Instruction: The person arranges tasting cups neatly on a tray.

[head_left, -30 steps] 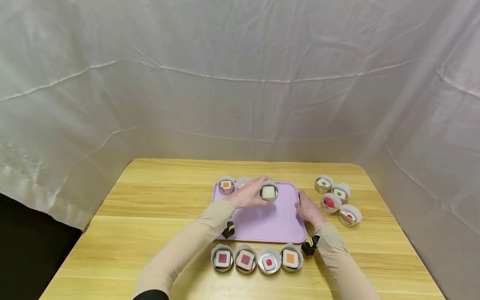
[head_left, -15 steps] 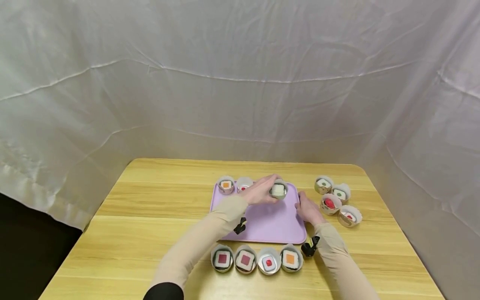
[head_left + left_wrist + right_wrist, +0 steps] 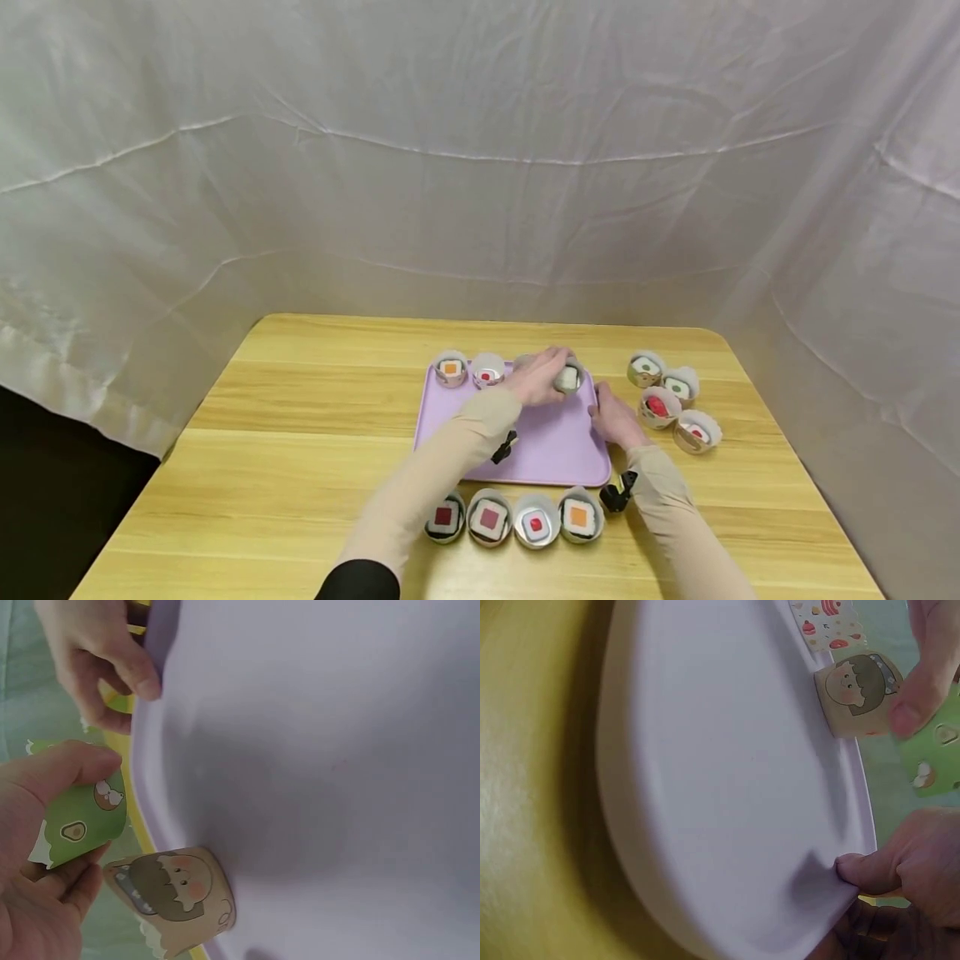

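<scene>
Currently, left hand (image 3: 537, 381) gripping green paper cup (image 3: 88, 816) | avocado print, wavy rim, white square inside | cup at far right corner of lilac tray (image 3: 555, 446) | beige face-printed cup (image 3: 180, 900) beside | right hand (image 3: 617, 418) clasping tray's right edge

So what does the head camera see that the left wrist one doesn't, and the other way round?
Of those two, only the head view shows four cups lined up along the near side of the tray and the white square inside the green cup. Only the left wrist view shows the avocado picture on that cup. Both show the left hand holding it and the right hand at the tray's edge.
</scene>
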A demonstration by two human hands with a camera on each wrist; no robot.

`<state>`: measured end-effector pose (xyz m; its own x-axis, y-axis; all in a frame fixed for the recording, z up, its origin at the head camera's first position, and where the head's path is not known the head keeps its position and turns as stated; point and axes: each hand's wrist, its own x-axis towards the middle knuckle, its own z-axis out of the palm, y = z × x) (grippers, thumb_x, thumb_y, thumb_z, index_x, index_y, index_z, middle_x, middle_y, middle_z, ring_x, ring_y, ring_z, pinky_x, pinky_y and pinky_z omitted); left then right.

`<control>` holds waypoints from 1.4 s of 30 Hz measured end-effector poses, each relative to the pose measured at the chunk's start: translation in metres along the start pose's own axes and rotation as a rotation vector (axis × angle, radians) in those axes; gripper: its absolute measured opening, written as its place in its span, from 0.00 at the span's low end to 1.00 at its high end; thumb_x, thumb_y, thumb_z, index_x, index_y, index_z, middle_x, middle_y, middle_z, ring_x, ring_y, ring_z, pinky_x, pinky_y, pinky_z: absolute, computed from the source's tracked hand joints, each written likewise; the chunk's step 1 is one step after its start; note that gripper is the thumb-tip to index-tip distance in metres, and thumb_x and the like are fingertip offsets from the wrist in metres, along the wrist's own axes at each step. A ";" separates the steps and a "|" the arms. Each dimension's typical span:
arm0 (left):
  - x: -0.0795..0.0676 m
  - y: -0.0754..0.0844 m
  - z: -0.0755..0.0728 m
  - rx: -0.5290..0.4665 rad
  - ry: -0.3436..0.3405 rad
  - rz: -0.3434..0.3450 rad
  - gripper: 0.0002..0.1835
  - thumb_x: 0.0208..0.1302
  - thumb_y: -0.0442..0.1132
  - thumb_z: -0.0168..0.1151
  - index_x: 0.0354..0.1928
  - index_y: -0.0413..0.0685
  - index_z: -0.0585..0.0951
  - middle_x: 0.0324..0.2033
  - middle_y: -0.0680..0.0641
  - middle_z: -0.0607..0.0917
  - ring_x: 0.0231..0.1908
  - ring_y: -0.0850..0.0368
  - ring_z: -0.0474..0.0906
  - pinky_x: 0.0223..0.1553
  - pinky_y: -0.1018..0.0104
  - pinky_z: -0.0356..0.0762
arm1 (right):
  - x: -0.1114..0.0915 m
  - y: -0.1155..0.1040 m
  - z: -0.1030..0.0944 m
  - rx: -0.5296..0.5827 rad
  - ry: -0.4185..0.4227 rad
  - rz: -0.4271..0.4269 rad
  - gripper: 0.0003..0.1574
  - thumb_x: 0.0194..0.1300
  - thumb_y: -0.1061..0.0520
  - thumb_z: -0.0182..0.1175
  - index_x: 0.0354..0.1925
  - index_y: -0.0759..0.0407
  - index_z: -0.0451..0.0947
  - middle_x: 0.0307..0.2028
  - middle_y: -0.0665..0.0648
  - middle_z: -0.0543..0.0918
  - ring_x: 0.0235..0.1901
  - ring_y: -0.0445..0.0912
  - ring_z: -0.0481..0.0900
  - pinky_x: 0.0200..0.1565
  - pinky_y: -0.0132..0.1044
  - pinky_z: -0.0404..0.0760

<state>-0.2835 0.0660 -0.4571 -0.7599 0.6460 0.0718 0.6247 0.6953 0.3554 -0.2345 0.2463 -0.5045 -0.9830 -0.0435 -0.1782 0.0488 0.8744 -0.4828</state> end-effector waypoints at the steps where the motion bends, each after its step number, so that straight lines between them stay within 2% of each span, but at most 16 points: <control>1: 0.001 0.000 0.002 0.020 0.003 0.001 0.34 0.57 0.40 0.74 0.65 0.51 0.69 0.59 0.47 0.79 0.56 0.51 0.81 0.60 0.60 0.78 | 0.000 0.000 0.000 0.002 0.000 0.000 0.25 0.75 0.60 0.47 0.64 0.72 0.60 0.53 0.77 0.78 0.49 0.65 0.81 0.50 0.57 0.80; 7: 0.005 0.004 0.009 0.134 0.024 0.023 0.35 0.57 0.41 0.74 0.64 0.49 0.69 0.57 0.47 0.80 0.52 0.51 0.82 0.57 0.61 0.80 | 0.000 0.001 0.001 0.007 0.003 -0.008 0.24 0.75 0.61 0.47 0.63 0.72 0.60 0.51 0.77 0.79 0.48 0.65 0.81 0.49 0.56 0.80; 10: 0.006 0.007 0.010 0.185 0.024 0.016 0.35 0.57 0.43 0.75 0.64 0.48 0.69 0.58 0.47 0.81 0.55 0.51 0.81 0.65 0.59 0.75 | 0.000 0.001 0.001 0.009 0.005 -0.009 0.24 0.75 0.61 0.47 0.63 0.72 0.60 0.51 0.77 0.79 0.47 0.64 0.81 0.48 0.56 0.81; 14: 0.010 0.010 0.016 0.262 0.020 -0.020 0.36 0.55 0.46 0.76 0.64 0.50 0.70 0.58 0.49 0.82 0.59 0.54 0.80 0.75 0.55 0.62 | 0.000 0.001 0.000 0.008 0.009 -0.016 0.24 0.75 0.61 0.47 0.63 0.72 0.60 0.50 0.77 0.79 0.46 0.64 0.81 0.47 0.55 0.81; 19: 0.013 0.011 0.024 0.336 0.013 -0.066 0.35 0.53 0.49 0.77 0.62 0.51 0.72 0.55 0.51 0.85 0.55 0.54 0.83 0.77 0.52 0.58 | 0.000 0.002 0.001 0.003 0.006 -0.016 0.24 0.75 0.60 0.47 0.63 0.72 0.60 0.49 0.76 0.80 0.46 0.64 0.82 0.47 0.55 0.81; 25: 0.012 0.012 0.029 0.362 -0.008 -0.126 0.36 0.56 0.53 0.74 0.64 0.50 0.73 0.57 0.51 0.85 0.63 0.54 0.78 0.79 0.49 0.49 | -0.001 0.001 -0.001 0.016 0.004 -0.023 0.24 0.74 0.60 0.47 0.63 0.72 0.60 0.50 0.77 0.79 0.49 0.67 0.81 0.51 0.57 0.80; 26: 0.011 0.013 0.030 0.363 -0.009 -0.131 0.37 0.56 0.54 0.74 0.65 0.50 0.73 0.58 0.51 0.84 0.64 0.54 0.76 0.80 0.48 0.47 | -0.001 0.002 -0.001 0.007 0.014 -0.035 0.23 0.74 0.60 0.47 0.62 0.71 0.61 0.49 0.77 0.80 0.47 0.66 0.81 0.49 0.56 0.81; 32: 0.012 0.012 0.032 0.371 -0.015 -0.160 0.41 0.59 0.57 0.71 0.73 0.60 0.68 0.63 0.52 0.78 0.69 0.53 0.68 0.80 0.46 0.42 | 0.002 0.004 -0.001 0.008 0.008 -0.033 0.23 0.74 0.60 0.48 0.62 0.71 0.61 0.49 0.76 0.80 0.47 0.66 0.81 0.49 0.55 0.82; 33: 0.012 0.012 0.033 0.371 -0.015 -0.170 0.42 0.59 0.58 0.71 0.74 0.61 0.66 0.64 0.52 0.78 0.69 0.52 0.68 0.80 0.46 0.41 | 0.002 0.003 -0.001 0.016 -0.002 -0.021 0.24 0.74 0.60 0.48 0.63 0.71 0.60 0.51 0.77 0.79 0.49 0.67 0.81 0.51 0.57 0.81; 37: 0.015 0.011 0.036 0.380 0.014 -0.203 0.43 0.57 0.59 0.72 0.74 0.60 0.66 0.65 0.53 0.78 0.68 0.52 0.68 0.80 0.47 0.40 | 0.002 0.002 0.000 -0.003 0.002 -0.014 0.25 0.74 0.60 0.47 0.64 0.72 0.60 0.52 0.77 0.79 0.50 0.67 0.81 0.53 0.58 0.80; 42: 0.018 0.012 0.039 0.412 0.065 -0.246 0.40 0.55 0.61 0.72 0.67 0.57 0.72 0.61 0.55 0.82 0.67 0.53 0.71 0.80 0.46 0.42 | 0.001 0.002 0.000 -0.014 0.013 -0.024 0.24 0.74 0.60 0.48 0.63 0.72 0.60 0.52 0.77 0.79 0.51 0.68 0.80 0.54 0.59 0.80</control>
<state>-0.2827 0.0984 -0.4878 -0.8954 0.4351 0.0945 0.4344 0.9003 -0.0287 -0.2351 0.2478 -0.5055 -0.9861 -0.0581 -0.1555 0.0231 0.8798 -0.4748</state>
